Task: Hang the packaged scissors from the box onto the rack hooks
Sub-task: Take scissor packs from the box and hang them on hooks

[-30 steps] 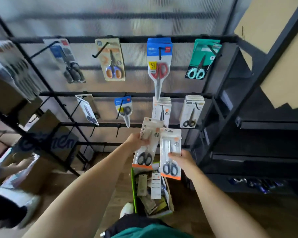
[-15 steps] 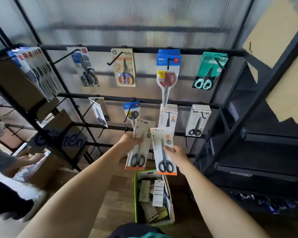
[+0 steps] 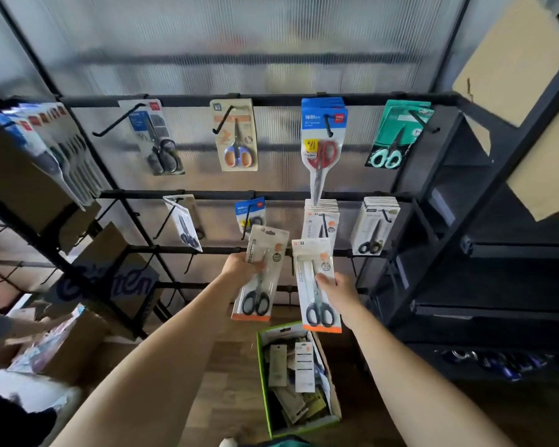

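Rack ahead, hands raised, gripping packs

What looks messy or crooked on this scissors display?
The teal-handled scissors pack at the top right hangs tilted on its hook, unlike its straighter neighbours. In the green box on the floor, the packages lie jumbled.

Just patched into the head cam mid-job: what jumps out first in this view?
Two white scissor packs held up at centre: the left hand grips the left pack, the right hand grips the right pack, both in front of the rack. Behind them, colourful packs hang on the hooks, the red scissors most vivid on the top row. Below the hands, a green box of more packs sits on the floor.
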A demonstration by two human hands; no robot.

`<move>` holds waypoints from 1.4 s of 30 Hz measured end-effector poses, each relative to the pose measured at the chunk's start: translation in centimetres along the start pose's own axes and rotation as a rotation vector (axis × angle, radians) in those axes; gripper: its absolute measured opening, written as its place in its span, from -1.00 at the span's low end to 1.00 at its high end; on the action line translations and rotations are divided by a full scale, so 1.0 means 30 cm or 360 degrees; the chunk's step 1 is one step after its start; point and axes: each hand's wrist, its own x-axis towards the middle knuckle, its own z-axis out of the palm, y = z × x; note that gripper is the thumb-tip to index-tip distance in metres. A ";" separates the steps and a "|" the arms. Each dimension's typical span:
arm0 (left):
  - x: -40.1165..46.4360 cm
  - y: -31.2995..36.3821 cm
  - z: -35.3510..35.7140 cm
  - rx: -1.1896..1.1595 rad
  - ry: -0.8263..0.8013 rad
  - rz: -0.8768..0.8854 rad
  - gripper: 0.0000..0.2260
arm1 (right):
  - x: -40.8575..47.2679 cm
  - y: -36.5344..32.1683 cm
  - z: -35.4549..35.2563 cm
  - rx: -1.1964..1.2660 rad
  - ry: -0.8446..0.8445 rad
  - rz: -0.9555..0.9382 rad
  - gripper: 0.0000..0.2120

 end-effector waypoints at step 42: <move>0.140 -0.069 -0.020 -0.0187 -0.0637 0.0026 -0.86 | -0.068 -0.050 0.144 0.0276 0.0734 0.0258 -0.80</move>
